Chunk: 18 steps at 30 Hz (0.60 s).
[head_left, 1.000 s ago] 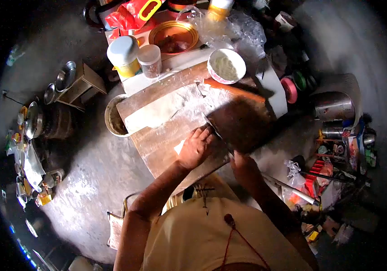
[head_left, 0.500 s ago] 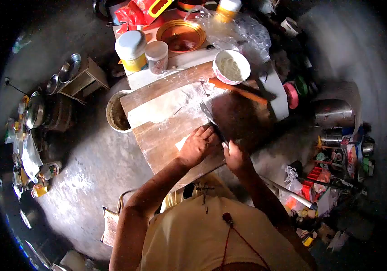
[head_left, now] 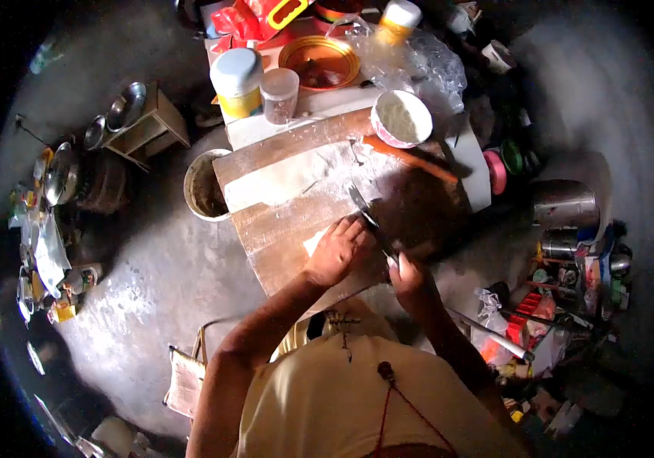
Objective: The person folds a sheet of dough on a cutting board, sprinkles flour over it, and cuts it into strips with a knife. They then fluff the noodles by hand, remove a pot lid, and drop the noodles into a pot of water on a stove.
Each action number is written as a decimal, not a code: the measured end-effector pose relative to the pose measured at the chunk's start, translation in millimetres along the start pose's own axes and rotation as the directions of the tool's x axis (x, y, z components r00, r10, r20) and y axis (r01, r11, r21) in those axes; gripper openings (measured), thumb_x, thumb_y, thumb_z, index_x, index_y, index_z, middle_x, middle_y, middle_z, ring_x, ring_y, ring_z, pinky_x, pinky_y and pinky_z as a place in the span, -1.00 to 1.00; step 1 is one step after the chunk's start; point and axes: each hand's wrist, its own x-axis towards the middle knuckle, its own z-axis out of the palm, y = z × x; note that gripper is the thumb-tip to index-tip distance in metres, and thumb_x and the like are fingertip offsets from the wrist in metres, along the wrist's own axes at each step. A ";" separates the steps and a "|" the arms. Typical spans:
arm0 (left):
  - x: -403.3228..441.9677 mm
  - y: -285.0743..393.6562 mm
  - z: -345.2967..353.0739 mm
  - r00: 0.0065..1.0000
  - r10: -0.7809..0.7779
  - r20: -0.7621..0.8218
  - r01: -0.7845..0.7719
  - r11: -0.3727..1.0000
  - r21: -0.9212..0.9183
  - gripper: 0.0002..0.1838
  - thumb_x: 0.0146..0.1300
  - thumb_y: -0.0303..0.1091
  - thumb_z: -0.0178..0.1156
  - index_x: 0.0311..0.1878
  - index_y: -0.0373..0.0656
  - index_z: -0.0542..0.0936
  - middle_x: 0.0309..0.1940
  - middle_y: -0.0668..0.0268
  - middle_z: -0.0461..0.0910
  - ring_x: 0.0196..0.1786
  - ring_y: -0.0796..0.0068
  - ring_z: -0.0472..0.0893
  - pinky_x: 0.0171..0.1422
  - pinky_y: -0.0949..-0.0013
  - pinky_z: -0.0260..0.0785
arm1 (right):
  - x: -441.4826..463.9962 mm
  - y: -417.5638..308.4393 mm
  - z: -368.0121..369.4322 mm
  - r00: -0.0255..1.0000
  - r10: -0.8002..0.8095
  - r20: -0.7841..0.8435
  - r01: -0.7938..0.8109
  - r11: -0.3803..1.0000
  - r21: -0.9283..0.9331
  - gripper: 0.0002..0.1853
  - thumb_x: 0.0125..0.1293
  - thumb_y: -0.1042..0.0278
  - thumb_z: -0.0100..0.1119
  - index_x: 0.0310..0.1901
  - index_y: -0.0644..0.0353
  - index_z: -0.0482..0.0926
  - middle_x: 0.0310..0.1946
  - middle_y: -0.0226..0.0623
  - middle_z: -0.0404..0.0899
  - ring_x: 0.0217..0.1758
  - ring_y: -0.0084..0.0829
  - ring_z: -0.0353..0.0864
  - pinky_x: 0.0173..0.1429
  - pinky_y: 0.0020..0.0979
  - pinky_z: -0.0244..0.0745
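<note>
My left hand point(head_left: 336, 253) is palm down on the wooden board point(head_left: 281, 248), its fingers bent and close together over a folded white piece that looks like dough point(head_left: 314, 242). Most of that piece is hidden under the hand. My right hand point(head_left: 409, 273) is closed round the handle of a knife point(head_left: 366, 208), whose blade points away from me, just right of my left fingertips. Beyond the hands, a long floured strip, seemingly dough point(head_left: 277, 180), lies across the board. An orange-brown stick point(head_left: 412, 159) rests at the board's far right.
A bowl of flour point(head_left: 402, 119) stands at the board's far edge. Behind are a lidded tub point(head_left: 237, 82), a clear jar point(head_left: 279, 95), an orange dish point(head_left: 319, 62) and a plastic bag point(head_left: 437, 69). A bucket point(head_left: 206, 185) sits left of the board.
The view has shifted slightly, moving the table right in the picture. The knife has swung a little away from my left fingers, showing more of its blade. Both hands keep their hold.
</note>
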 end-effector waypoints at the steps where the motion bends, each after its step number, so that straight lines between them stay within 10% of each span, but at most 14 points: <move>1: -4.1 2.4 0.5 1.000 0.001 0.015 -0.001 1.000 0.005 -0.60 0.03 -0.37 0.04 0.00 -0.22 0.48 0.06 0.16 0.42 0.11 0.18 0.39 0.27 0.23 0.20 | -5.9 -0.5 -0.8 1.000 0.025 0.019 -0.026 0.999 0.044 -0.76 0.26 0.30 -0.01 -0.24 0.36 0.46 -0.41 0.15 0.51 -0.29 0.12 0.50 -0.26 -0.11 0.42; 10: -7.0 5.5 -4.1 1.000 -0.010 -0.003 0.010 1.000 0.014 -0.61 0.07 -0.35 0.04 0.00 -0.21 0.47 0.03 0.15 0.42 0.14 0.17 0.37 0.31 0.19 0.15 | 18.5 -22.6 1.4 0.985 0.164 0.057 -0.171 0.973 0.155 -0.74 0.25 0.34 0.00 -0.17 0.40 0.46 -0.39 0.18 0.50 -0.27 0.12 0.50 -0.20 -0.14 0.44; 12: -10.7 0.9 2.2 1.000 -0.006 -0.012 0.007 0.998 0.069 -0.60 0.06 -0.33 0.05 0.01 -0.21 0.47 0.03 0.16 0.42 0.13 0.18 0.38 0.30 0.19 0.15 | 0.5 -16.3 -4.4 0.988 -0.091 -0.124 0.097 0.994 0.040 -0.73 0.25 0.35 0.00 -0.18 0.43 0.46 -0.41 0.17 0.50 -0.29 0.10 0.50 -0.22 -0.15 0.44; 18: -13.4 2.1 -0.8 1.000 0.003 -0.016 -0.003 1.000 0.025 -0.62 0.06 -0.31 0.07 -0.02 -0.24 0.48 0.03 0.17 0.43 0.09 0.21 0.39 0.26 0.22 0.19 | 38.4 -28.5 14.1 0.956 0.237 0.173 -0.246 0.969 0.028 -0.67 0.26 0.27 -0.01 -0.16 0.45 0.47 -0.40 0.18 0.50 -0.29 0.11 0.51 -0.22 -0.16 0.44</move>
